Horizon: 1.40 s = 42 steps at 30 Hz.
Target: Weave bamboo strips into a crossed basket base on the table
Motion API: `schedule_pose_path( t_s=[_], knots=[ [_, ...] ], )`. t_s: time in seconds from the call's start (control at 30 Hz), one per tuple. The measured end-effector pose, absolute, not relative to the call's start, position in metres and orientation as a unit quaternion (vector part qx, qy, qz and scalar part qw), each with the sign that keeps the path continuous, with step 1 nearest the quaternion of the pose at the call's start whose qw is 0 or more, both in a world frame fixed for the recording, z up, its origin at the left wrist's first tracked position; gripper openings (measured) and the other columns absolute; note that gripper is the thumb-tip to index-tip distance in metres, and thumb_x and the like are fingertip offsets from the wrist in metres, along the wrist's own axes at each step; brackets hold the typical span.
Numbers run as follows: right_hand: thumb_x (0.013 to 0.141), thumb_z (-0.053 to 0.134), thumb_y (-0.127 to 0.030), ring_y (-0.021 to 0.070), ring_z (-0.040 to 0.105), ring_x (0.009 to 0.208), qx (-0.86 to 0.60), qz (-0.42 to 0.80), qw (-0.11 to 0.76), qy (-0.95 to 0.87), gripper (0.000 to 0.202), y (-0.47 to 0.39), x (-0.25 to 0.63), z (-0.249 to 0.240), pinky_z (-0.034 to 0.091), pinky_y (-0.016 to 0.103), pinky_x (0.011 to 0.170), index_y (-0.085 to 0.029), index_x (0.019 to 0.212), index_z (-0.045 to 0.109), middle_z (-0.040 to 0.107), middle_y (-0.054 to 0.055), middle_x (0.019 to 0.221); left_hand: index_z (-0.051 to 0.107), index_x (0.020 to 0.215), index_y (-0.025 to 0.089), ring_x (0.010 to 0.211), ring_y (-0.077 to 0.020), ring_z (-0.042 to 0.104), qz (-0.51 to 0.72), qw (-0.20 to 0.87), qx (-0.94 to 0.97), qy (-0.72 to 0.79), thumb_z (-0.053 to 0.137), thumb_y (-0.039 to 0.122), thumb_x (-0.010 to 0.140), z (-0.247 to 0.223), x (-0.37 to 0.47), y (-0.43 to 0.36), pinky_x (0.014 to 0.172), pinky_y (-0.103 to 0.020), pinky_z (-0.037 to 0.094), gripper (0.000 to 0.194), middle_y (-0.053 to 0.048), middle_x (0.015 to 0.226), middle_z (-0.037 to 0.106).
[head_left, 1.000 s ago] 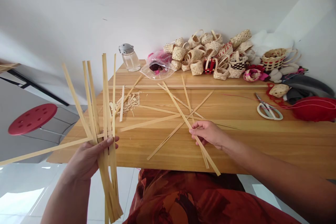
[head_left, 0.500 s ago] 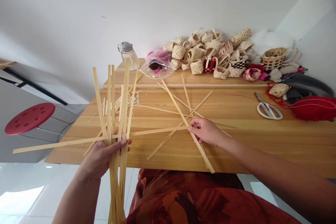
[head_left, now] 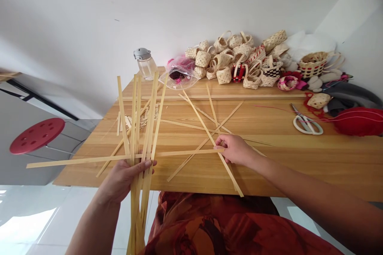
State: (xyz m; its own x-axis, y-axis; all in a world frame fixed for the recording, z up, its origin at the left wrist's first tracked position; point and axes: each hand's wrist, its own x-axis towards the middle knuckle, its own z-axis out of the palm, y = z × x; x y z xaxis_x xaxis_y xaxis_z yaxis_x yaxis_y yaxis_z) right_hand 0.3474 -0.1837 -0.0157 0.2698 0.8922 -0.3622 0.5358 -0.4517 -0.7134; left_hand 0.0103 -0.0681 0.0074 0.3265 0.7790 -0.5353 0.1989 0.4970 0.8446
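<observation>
My left hand [head_left: 127, 177] is closed round a bundle of several upright bamboo strips [head_left: 136, 197], its thumb pressed over their front. A single crosswise strip [head_left: 80, 161] passes among the upright ones just above that thumb and sticks out far to the left. My right hand [head_left: 231, 149] is at the right end of this crosswise strip, fingers bent and close together, its grip partly hidden. Beneath and around the right hand, several loose strips [head_left: 197, 117] lie crossed on the wooden table [head_left: 299, 167].
Small woven baskets [head_left: 224, 75] are piled along the wall. A bottle [head_left: 146, 65] and a plastic bag [head_left: 181, 73] stand at the back left. Scissors [head_left: 308, 123] and red yarn [head_left: 359, 121] lie right. A red stool [head_left: 37, 135] is beyond the left edge.
My left hand has moved a little to the right with the upright strips. The crosswise strip has shifted right too, its right end now reaching past my right fingertips.
</observation>
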Motion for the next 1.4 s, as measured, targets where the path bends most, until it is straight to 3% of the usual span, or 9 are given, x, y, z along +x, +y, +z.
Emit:
schedule_pose_path(
  t_s=[0.47, 0.67, 0.83, 1.07, 1.27, 1.4],
  knots=[
    [0.080, 0.067, -0.017, 0.0107, 0.063, 0.042, -0.767, 0.381, 0.223, -0.466, 0.014, -0.187, 0.345, -0.015, 0.034, 0.019, 0.040, -0.022, 0.091, 0.061, 0.062, -0.007, 0.059, 0.081, 0.078, 0.011, 0.063, -0.0155, 0.068, 0.211, 0.678, 0.449, 0.543, 0.094, 0.036, 0.051, 0.017, 0.018, -0.074, 0.057, -0.018, 0.054, 0.040, -0.010, 0.070, 0.075],
    [0.085, 0.064, -0.032, 0.0107, 0.058, 0.041, -0.770, 0.323, 0.213, -0.508, 0.010, -0.189, 0.349, -0.008, 0.037, 0.024, 0.048, -0.022, 0.086, 0.064, 0.062, -0.006, 0.058, 0.080, 0.078, 0.012, 0.062, -0.0158, 0.068, 0.217, 0.678, 0.450, 0.539, 0.093, 0.034, 0.053, 0.015, 0.017, -0.077, 0.057, -0.020, 0.054, 0.035, -0.010, 0.069, 0.074],
    [0.087, 0.060, -0.034, 0.0124, 0.059, 0.054, -0.771, 0.248, 0.241, -0.535, 0.014, -0.189, 0.362, 0.008, 0.039, 0.025, 0.057, -0.023, 0.085, 0.068, 0.068, -0.002, 0.067, 0.080, 0.079, 0.011, 0.061, -0.0169, 0.068, 0.208, 0.679, 0.464, 0.529, 0.091, 0.034, 0.057, 0.012, 0.017, -0.078, 0.057, -0.022, 0.054, 0.034, -0.010, 0.070, 0.075],
    [0.089, 0.058, -0.038, 0.0131, 0.060, 0.066, -0.678, 0.316, 0.272, -0.605, 0.021, -0.198, 0.343, 0.029, 0.042, 0.025, 0.063, -0.022, 0.088, 0.072, 0.070, -0.001, 0.074, 0.080, 0.080, 0.014, 0.068, -0.0172, 0.070, 0.191, 0.693, 0.489, 0.494, 0.090, 0.035, 0.061, 0.006, 0.028, -0.079, 0.064, -0.023, 0.056, 0.030, -0.011, 0.084, 0.077],
    [0.090, 0.059, -0.037, 0.0147, 0.064, 0.072, -0.639, 0.351, 0.247, -0.638, 0.021, -0.213, 0.320, 0.034, 0.043, 0.026, 0.067, -0.023, 0.093, 0.075, 0.074, 0.001, 0.082, 0.080, 0.077, 0.012, 0.063, -0.0186, 0.068, 0.154, 0.688, 0.524, 0.478, 0.088, 0.037, 0.063, 0.003, 0.037, -0.083, 0.058, -0.024, 0.054, 0.030, -0.011, 0.075, 0.075],
    [0.089, 0.060, -0.034, 0.0159, 0.065, 0.073, -0.639, 0.354, 0.256, -0.633, 0.020, -0.219, 0.317, 0.031, 0.044, 0.026, 0.069, -0.022, 0.093, 0.076, 0.075, 0.002, 0.083, 0.080, 0.079, 0.014, 0.066, -0.0203, 0.070, 0.155, 0.693, 0.529, 0.465, 0.088, 0.037, 0.064, 0.004, 0.041, -0.087, 0.062, -0.026, 0.055, 0.029, -0.010, 0.077, 0.076]
  ],
)
